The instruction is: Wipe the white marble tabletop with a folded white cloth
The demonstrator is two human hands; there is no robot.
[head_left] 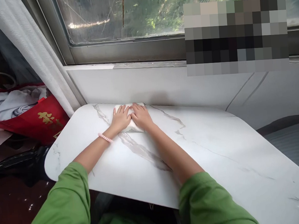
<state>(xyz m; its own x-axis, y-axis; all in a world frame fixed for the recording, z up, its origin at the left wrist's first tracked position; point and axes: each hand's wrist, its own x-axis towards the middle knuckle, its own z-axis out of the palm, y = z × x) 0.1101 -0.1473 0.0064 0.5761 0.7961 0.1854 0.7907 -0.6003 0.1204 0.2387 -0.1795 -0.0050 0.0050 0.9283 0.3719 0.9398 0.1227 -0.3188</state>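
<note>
Both my arms reach across the white marbled table (149, 186) to its far edge by the wall. There lies a small, flat white piece that looks like a folded cloth (133, 127), partly hidden by my hands. My left hand (121, 119), with a pink beaded bracelet (105, 137) at the wrist, rests palm down on its left part, fingers spread. On the right part my right hand (141, 117) lies flat too, fingers stretched forward. The thumbs of the two hands nearly meet in the middle.
Behind the table rise a white wall (127, 83) and a metal-framed window (130, 52). A white curtain (34, 48) hangs at left, beside a red bag (35, 119) stuffed with grey cloth (14, 103). A grey striped surface (291, 150) lies at right. One patch is pixelated.
</note>
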